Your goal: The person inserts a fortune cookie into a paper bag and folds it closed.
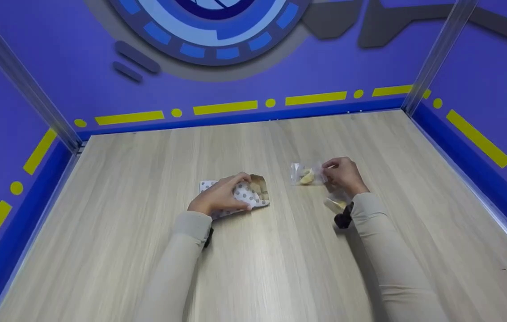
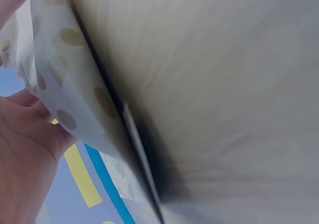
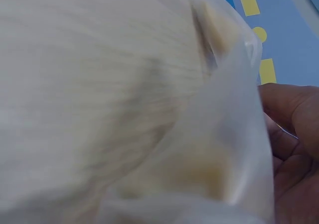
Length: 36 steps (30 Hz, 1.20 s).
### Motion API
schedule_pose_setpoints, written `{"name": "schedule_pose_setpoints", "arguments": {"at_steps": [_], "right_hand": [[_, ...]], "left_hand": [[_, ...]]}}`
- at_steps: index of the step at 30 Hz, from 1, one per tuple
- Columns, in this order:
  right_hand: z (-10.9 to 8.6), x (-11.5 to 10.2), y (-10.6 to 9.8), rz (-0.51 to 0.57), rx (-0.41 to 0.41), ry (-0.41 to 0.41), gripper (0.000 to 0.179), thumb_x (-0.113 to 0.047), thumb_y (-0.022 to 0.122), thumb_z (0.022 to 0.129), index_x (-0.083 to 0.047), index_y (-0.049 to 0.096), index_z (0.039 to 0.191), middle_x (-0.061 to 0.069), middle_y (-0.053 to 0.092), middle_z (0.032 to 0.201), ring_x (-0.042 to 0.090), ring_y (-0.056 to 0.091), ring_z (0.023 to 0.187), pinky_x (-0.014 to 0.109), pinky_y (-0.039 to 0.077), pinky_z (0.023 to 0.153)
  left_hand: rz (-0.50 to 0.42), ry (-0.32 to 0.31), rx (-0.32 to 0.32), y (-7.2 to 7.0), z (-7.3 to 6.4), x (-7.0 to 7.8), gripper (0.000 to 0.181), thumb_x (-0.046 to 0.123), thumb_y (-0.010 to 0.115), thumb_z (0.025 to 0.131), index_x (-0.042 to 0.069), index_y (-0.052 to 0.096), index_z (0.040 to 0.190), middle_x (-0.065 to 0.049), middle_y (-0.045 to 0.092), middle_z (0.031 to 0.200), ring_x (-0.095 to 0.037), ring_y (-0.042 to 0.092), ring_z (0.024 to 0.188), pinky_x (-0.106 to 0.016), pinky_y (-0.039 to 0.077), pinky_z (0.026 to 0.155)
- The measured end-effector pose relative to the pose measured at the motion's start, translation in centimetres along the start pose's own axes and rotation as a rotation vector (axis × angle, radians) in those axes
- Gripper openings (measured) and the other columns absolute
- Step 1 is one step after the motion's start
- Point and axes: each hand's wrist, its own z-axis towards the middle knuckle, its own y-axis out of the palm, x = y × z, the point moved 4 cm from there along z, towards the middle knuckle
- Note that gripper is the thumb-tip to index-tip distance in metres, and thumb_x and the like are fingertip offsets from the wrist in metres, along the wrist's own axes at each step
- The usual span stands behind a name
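My left hand [image 1: 222, 195] grips a white paper bag [image 1: 245, 194] with grey dots, thumb and fingers spread around its sides. The bag lies on its side, its brown inner lining showing at the open mouth on the right. To the right, my right hand [image 1: 345, 175] pinches the right edge of a small clear plastic bag [image 1: 298, 171] with pale yellow pieces [image 1: 307, 177] inside. A second clear bag [image 1: 335, 205], also with something yellowish in it, lies below the right hand, partly hidden by the wrist. The right wrist view shows blurred clear plastic [image 3: 234, 109] beside the fingers.
Both bags and hands are over a light wood-grain table [image 1: 271, 259]. Blue-purple panels [image 1: 235, 80] with yellow marks stand along its back and sides. A black wrist device [image 1: 344, 217] sits under the right cuff, close to the second clear bag.
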Motion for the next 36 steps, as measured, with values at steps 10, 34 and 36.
{"name": "schedule_pose_setpoints", "arguments": {"at_steps": [10,34,36], "right_hand": [[-0.2,-0.2,-0.1,0.02,0.032,-0.038,0.023,-0.007,0.06,0.091,0.004,0.066,0.11,0.013,0.068,0.09,0.011,0.061,0.07,0.023,0.05,0.06],[-0.4,-2.4,0.4,0.143,0.028,-0.08,0.026,-0.004,0.06,0.091,0.006,0.067,0.113,0.004,0.07,0.083,0.004,0.064,0.06,0.024,0.056,0.062],[-0.4,-2.6,0.6,0.149,0.019,-0.08,0.026,-0.003,0.059,0.091,0.006,0.067,0.114,0.006,0.071,0.084,0.005,0.065,0.06,0.024,0.056,0.062]], "left_hand": [[-0.003,0.0,0.002,0.1,0.0,-0.1,0.066,0.038,0.082,0.074,0.026,0.047,0.129,0.001,0.054,0.132,-0.018,0.052,0.094,-0.035,0.044,0.083],[0.017,-0.005,-0.006,0.0,0.1,0.1,0.068,0.038,0.082,0.075,0.026,0.047,0.131,-0.001,0.053,0.135,-0.019,0.052,0.1,-0.038,0.044,0.09],[0.016,-0.008,-0.006,0.0,0.1,0.0,0.067,0.038,0.082,0.074,0.026,0.047,0.131,-0.001,0.053,0.135,-0.019,0.052,0.099,-0.038,0.044,0.09]]}}
